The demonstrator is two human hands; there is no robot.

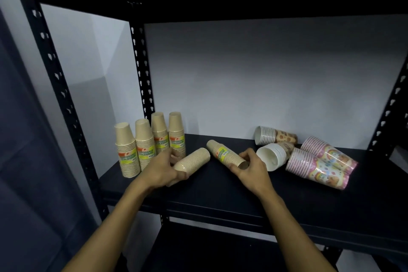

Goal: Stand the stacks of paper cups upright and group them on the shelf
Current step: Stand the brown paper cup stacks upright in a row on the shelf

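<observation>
Dark metal shelf (pixel 220 185) against a pale wall. Left hand (pixel 162 169): fingers curled round a tan cup stack (pixel 194 161) lying on its side. Right hand (pixel 250 169): fingers gripping a second lying stack (pixel 225 153) at its open end. Just left, four tan stacks (pixel 150 141) stand upright, grouped at the back corner. To the right, two white-lined stacks (pixel 273 148) and two pink patterned stacks (pixel 320 163) lie toppled.

I see two bare forearms reaching in over the shelf's (pixel 242 196) front edge, no sleeves, watch or rings showing; the left grip (pixel 164 169) and right grip (pixel 250 168) wear no gloves.
</observation>
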